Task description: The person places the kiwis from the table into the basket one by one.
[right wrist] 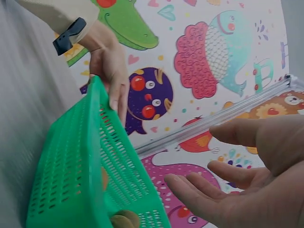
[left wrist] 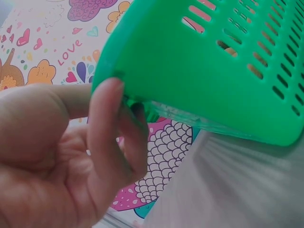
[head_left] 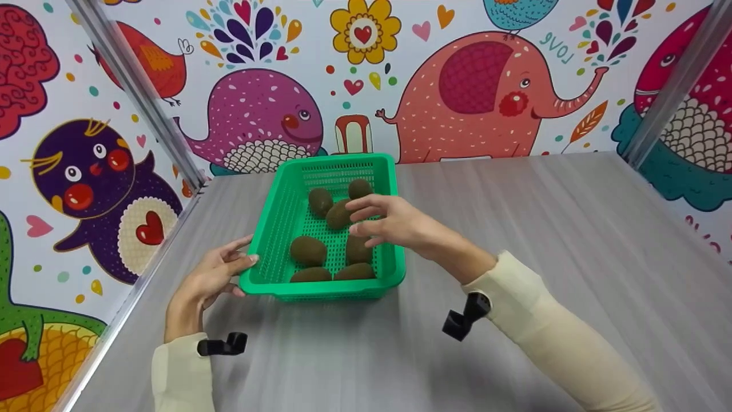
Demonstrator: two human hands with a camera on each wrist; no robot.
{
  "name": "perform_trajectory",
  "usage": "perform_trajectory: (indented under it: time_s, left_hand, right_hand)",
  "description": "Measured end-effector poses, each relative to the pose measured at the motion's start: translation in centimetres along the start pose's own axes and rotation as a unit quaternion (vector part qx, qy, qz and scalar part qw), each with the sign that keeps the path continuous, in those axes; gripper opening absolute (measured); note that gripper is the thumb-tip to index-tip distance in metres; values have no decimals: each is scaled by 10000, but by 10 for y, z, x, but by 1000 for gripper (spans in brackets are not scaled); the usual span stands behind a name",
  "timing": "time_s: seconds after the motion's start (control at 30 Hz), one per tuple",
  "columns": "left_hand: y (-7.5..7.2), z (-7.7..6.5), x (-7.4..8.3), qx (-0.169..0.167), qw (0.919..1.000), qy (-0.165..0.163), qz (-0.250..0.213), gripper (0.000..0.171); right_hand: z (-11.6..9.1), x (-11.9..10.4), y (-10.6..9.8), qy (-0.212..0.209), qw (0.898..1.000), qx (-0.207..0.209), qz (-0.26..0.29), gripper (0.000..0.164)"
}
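Observation:
A green plastic basket with slotted walls holds several brown kiwis spread over its floor. At the basket's left side, my left hand pinches the rim between thumb and fingers, as the left wrist view also shows at the rim. My right hand hovers over the basket's right part with fingers spread and loosely bent, holding nothing. It partly hides a kiwi in the head view. In the right wrist view, its fingers stand apart from the basket.
The basket stands on a grey wood-grain table. Behind it rises a wall printed with cartoon animals, and another printed panel borders the left. Metal posts mark the corners. Black mounts sit on both sleeves.

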State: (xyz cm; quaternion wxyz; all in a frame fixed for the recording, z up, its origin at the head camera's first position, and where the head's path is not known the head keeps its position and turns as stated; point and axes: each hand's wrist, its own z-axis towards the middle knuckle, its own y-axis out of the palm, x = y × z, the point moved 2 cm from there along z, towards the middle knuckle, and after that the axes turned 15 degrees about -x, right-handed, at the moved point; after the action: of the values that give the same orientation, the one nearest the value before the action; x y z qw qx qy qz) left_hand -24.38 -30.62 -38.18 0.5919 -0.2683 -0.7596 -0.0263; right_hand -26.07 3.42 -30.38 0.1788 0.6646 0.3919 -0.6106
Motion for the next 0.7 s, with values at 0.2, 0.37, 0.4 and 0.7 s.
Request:
perform_trajectory:
  time_s: [0.2, 0.37, 0.4, 0.7]
  left_hand:
    - [0, 0, 0, 36, 10000, 10, 14, 69]
    - [0, 0, -1, 62, 10000, -4, -2, 69]
    - [0, 0, -1, 55, 10000, -5, -6, 69]
    - [1, -1, -1, -24, 10000, 9, -21, 70]
  right_hand:
    - [-17, 1, -7, -157, 9991, 386, -34, 49]
    - [-32, 5, -14, -333, 9978, 554, -133, 49]
    - [-35, 7, -15, -370, 9976, 562, -184, 49]
    - [-59, 30, -30, -396, 9907, 1234, -402, 47]
